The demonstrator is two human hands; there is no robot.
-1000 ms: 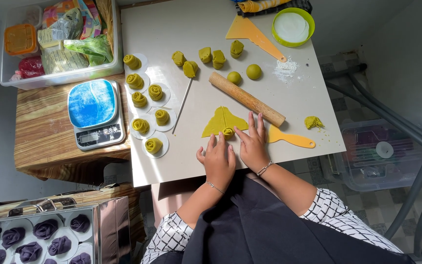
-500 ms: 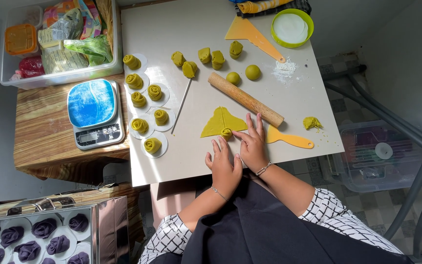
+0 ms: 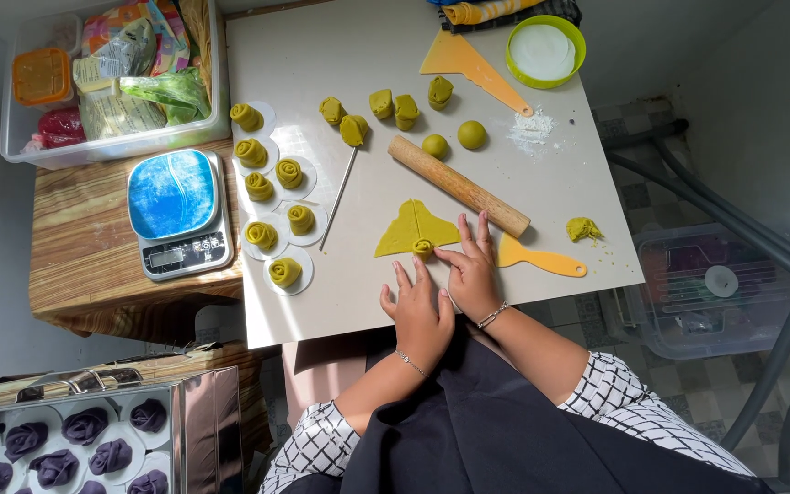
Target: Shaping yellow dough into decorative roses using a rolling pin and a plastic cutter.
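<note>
Both hands are working the rolled end of a yellow dough sheet near the board's front edge. Left hand and right hand are lying side by side, fingers flat and spread, fingertips touching the small roll, not clamped. Judging progress: seven finished dough roses are sitting on paper discs at 9 o'clock of the sheet; cut pieces and two dough balls at 12 o'clock, past the rolling pin, are looking unshaped. Roughly halfway.
</note>
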